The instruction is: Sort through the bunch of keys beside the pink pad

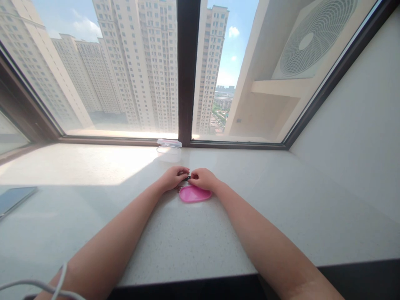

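Both my hands rest on a pale stone windowsill (281,216), close together near its middle. My left hand (173,177) and my right hand (202,178) are closed, their fingertips pinching a small dark object (186,178) between them that I cannot make out. Just below the hands lies a flat pink oval piece (194,194), touching the sill; a small dark red bit shows at its left end under my left hand.
A small clear round dish (168,143) with a pinkish edge sits by the dark window frame (186,71). A dark phone or tablet (14,199) lies at the far left. A white cable (46,285) crosses my left forearm. A wall rises at the right.
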Motion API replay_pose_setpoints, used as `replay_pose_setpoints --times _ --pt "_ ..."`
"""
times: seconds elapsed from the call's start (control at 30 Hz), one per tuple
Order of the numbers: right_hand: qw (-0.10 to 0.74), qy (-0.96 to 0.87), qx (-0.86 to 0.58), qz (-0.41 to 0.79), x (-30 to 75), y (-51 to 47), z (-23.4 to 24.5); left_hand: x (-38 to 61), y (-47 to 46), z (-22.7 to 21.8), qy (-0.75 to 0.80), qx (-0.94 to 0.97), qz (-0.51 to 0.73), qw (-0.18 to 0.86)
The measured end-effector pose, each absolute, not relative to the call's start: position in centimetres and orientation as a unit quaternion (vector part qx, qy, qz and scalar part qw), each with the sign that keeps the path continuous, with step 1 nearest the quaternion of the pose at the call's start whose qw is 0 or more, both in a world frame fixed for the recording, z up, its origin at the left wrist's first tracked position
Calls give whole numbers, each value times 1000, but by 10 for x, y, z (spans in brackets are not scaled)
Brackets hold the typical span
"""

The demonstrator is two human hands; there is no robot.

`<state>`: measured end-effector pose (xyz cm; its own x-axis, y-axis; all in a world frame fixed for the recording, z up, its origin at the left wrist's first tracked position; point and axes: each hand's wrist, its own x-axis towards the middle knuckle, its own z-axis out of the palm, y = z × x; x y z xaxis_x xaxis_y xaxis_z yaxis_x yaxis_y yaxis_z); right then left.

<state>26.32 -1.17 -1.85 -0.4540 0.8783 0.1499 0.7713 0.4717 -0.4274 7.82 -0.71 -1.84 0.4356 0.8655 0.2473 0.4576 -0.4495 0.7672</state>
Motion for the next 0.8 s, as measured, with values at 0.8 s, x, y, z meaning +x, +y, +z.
replay_pose_setpoints --times 0.8 --pt "176 -835 -495 166 265 -13 -16 18 38 -27 627 665 395 91"
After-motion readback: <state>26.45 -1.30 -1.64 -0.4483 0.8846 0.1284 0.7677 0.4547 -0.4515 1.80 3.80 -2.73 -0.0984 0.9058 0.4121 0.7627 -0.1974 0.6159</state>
